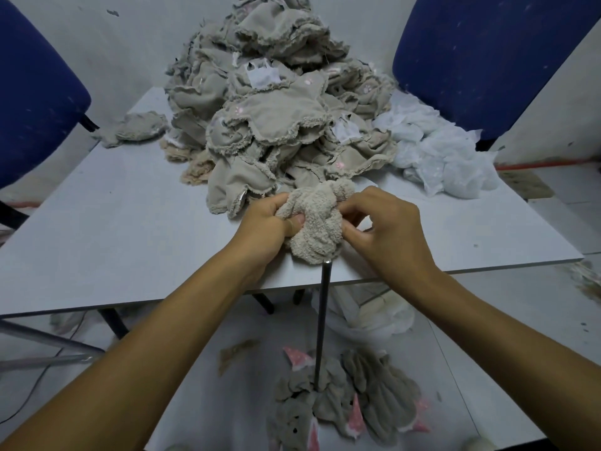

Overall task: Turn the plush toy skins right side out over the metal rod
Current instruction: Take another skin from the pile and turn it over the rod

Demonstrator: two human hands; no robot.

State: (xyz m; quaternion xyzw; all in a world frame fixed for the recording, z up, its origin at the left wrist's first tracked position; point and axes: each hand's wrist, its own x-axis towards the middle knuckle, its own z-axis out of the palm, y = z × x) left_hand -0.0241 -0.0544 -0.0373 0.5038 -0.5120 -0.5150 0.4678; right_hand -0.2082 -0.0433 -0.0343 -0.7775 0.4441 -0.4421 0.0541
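Observation:
A fluffy beige plush skin (317,222), fuzzy side out, is bunched just above the tip of the upright metal rod (322,323). My left hand (271,219) grips its left side, thumb pressed into the fabric. Fingers of my right hand (383,229) pinch its right side. Behind it on the grey table (113,229) rises a big pile of inside-out skins (276,109) with frayed seams and white labels. Several turned skins (354,408) with pink ears lie around the rod's base below.
Two blue chairs (32,92) (487,56) flank the table. White netting (439,151) lies at the table's back right. A loose skin (136,126) sits at the back left. Table legs and a cable are at the lower left.

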